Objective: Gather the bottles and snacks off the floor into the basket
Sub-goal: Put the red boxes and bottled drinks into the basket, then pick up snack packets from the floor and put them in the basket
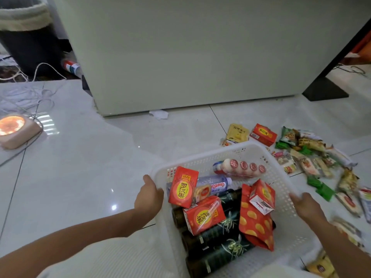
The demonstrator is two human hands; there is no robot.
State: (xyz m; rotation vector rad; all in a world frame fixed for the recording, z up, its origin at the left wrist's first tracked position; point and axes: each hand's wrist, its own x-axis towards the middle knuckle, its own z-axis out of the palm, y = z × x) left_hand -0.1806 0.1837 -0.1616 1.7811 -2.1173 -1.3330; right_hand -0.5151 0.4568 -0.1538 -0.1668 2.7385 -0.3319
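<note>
Your left hand [149, 194] and right hand [307, 205] each hold a side rim of the white basket [200, 155]. Bottles [216, 255] and red boxes [181, 187] lie inside it. More snacks [313, 157] lie on the floor [80, 167] beside it.

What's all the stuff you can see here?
basket: one, white, middle of floor
red cartons: three in basket, one on floor beyond
dark green bottles: three, lying in basket
clear bottle: one, in basket
white bottle pack: one, red caps, in basket
red snack bag: one, in basket
snack packets: many, mixed colours, floor right of basket
cabinet: one, white, behind
left hand: grips basket's left rim
right hand: grips basket's right rim
</note>
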